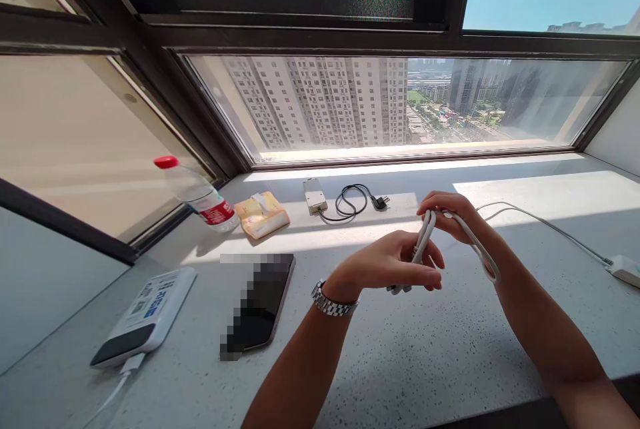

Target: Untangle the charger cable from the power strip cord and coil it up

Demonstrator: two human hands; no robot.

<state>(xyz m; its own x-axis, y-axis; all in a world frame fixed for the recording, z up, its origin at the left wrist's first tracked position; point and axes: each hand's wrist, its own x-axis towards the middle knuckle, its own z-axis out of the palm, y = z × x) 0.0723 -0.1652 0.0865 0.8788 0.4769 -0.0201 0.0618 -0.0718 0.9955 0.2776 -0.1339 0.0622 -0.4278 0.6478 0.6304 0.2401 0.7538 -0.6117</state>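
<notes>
My left hand (395,262), with a metal watch (333,300) at the wrist, is closed round a folded bundle of white cable (423,242) held upright above the speckled counter (400,356). My right hand (450,212) pinches the top of the same cable, and a loop of it hangs down past my right wrist. Both hands are together over the middle of the counter.
A dark phone (260,306) lies flat left of my arm, with a white power bank (145,316) further left. A plastic bottle (197,196), a tissue pack (261,214), a small white box with a black cord (350,202) and a white adapter (625,269) sit near the window.
</notes>
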